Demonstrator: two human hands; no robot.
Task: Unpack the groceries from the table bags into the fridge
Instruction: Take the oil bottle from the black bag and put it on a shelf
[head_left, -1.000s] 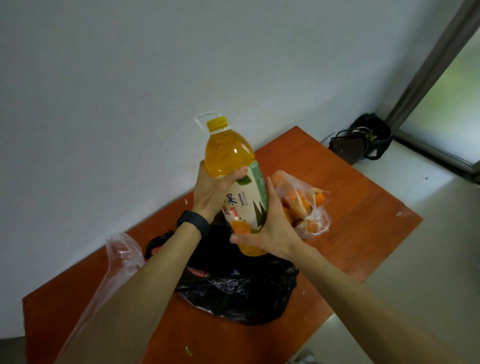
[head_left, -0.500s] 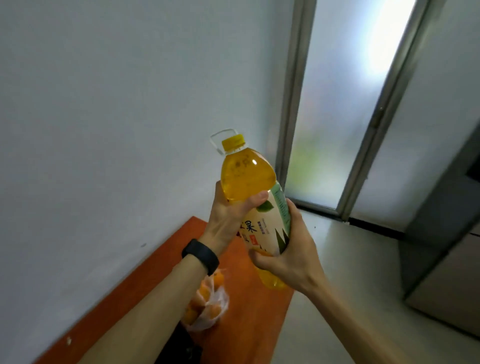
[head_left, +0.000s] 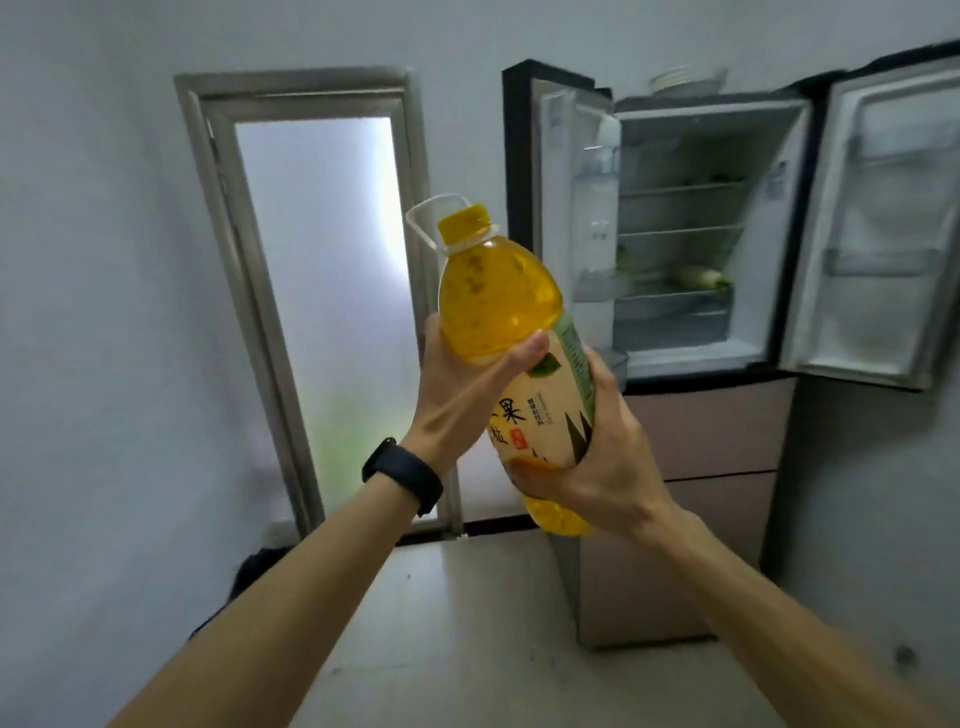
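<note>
A large bottle of yellow juice (head_left: 498, 296) with a yellow cap, a clear carry loop and a pale label is held up in front of me, tilted slightly left. My left hand (head_left: 457, 400) grips its middle from the left, a black band on that wrist. My right hand (head_left: 602, 462) wraps the lower part from the right. Behind it, at the upper right, the fridge (head_left: 675, 270) stands with both upper doors swung wide; its wire shelves hold a few greenish vegetables. The table and the bags are out of view.
A tall frosted-glass door (head_left: 322, 291) with a grey frame stands to the left of the fridge. A dark bag (head_left: 260, 566) lies on the pale floor by the door's base. The fridge's lower drawers (head_left: 717, 457) are closed. A white bowl sits on top of the fridge.
My view has swung right, away from the table and bags, past the glass door to face the open fridge. Both hands keep the same hold on the juice bottle.
</note>
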